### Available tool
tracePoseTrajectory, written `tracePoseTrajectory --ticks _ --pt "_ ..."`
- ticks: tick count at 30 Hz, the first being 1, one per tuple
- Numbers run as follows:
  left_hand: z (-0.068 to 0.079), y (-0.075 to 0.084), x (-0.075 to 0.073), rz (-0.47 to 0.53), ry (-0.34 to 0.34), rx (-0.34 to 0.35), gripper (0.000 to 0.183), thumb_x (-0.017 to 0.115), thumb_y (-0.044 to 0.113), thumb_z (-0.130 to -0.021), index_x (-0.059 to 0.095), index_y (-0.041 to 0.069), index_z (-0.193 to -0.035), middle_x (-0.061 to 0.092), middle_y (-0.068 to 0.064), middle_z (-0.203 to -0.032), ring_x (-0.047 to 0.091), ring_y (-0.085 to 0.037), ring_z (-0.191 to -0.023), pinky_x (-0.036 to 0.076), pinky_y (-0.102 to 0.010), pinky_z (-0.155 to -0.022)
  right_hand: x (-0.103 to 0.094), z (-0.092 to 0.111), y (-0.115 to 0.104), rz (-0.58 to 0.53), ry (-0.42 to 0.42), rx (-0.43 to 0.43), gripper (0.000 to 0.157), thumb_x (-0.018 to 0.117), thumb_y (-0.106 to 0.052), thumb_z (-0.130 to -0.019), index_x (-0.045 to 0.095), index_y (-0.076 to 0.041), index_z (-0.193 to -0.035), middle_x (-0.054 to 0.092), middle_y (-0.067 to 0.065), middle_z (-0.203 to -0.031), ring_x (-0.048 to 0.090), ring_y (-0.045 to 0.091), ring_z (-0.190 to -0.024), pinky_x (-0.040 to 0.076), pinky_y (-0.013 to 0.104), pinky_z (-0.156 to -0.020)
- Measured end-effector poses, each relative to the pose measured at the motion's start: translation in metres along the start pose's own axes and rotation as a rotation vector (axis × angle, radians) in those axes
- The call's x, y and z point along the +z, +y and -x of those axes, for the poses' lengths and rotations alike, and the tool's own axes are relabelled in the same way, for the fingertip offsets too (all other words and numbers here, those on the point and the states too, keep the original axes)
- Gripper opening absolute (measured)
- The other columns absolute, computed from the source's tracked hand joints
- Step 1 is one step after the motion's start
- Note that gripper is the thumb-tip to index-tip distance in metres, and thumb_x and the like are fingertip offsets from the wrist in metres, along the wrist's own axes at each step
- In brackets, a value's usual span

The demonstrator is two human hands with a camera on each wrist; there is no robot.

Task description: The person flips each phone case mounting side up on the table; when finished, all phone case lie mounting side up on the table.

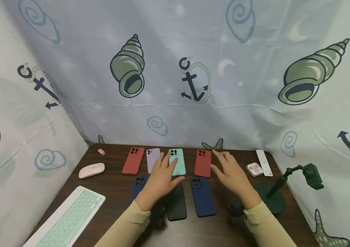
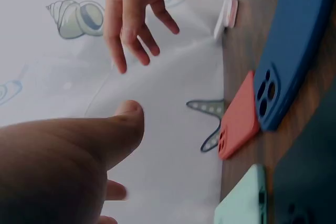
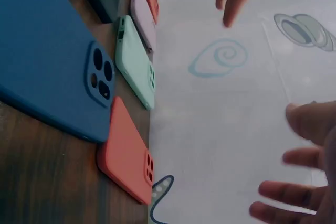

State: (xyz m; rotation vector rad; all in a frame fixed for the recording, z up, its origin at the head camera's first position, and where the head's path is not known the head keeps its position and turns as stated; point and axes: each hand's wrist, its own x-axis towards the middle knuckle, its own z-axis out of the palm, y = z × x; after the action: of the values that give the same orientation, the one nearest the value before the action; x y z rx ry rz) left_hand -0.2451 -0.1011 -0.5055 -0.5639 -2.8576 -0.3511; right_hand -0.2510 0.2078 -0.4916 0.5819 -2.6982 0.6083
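My left hand (image 1: 160, 179) hovers with spread fingers above the phone cases, partly hiding a mint case (image 1: 179, 164), a lilac case (image 1: 152, 158) and a navy case (image 1: 136, 187). A black case (image 1: 177, 204) lies below its thumb. To the right, my right hand (image 1: 234, 175) is held in the air, fingers loosely extended and holding nothing. It is nearest to a red case (image 1: 203, 164), with another navy case (image 1: 204, 200) in front of that. A second red case (image 1: 133, 161) lies at the left end of the back row. The wrist views show both hands raised off the table.
On the left are a white mouse (image 1: 92, 170), a mint-and-white keyboard (image 1: 70, 219) and a small pink USB piece (image 1: 101, 151). At right stand a dark green lamp-like stand (image 1: 273, 197), a white remote (image 1: 264, 163) and a small clear-and-white box (image 1: 254, 169). A patterned curtain (image 1: 162, 120) closes the back.
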Motion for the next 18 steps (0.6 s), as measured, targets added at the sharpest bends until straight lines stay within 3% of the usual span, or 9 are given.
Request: tracePoseTrajectory --ticks 4,11,18 --pt "0.000 0.013 0.007 0.019 -0.071 0.029 0.087 0.057 0.071 -0.090 0.042 0.015 -0.155 0.019 -0.017 -0.168 0.014 -0.043 -0.156 0.027 -0.059 -0.121 0.002 0.007 -0.005 -0.009 -0.028 0.057 0.058 0.063 -0.038 -0.100 0.045 -0.018 -0.151 0.055 0.008 -0.123 0.054 0.018 -0.093 0.047 0.039 -0.077" --pt "0.000 0.042 0.019 0.193 -0.184 0.027 0.081 0.068 0.061 -0.089 0.047 0.013 -0.151 0.029 -0.018 -0.162 0.032 -0.039 -0.149 0.045 -0.052 -0.110 0.016 0.019 -0.011 -0.143 -0.063 0.218 0.046 0.058 -0.045 -0.102 0.054 -0.021 -0.140 0.061 0.001 -0.112 0.060 0.014 -0.088 0.049 0.034 -0.071" --pt "0.004 0.070 0.037 0.290 -0.257 0.047 0.077 0.078 0.051 -0.086 0.049 0.015 -0.148 0.043 -0.017 -0.146 0.048 -0.032 -0.131 0.052 -0.048 -0.096 0.035 0.037 -0.013 -0.331 -0.131 0.422 0.039 0.061 -0.042 -0.101 0.059 -0.020 -0.133 0.062 -0.002 -0.090 0.056 0.013 -0.065 0.045 0.031 -0.057"
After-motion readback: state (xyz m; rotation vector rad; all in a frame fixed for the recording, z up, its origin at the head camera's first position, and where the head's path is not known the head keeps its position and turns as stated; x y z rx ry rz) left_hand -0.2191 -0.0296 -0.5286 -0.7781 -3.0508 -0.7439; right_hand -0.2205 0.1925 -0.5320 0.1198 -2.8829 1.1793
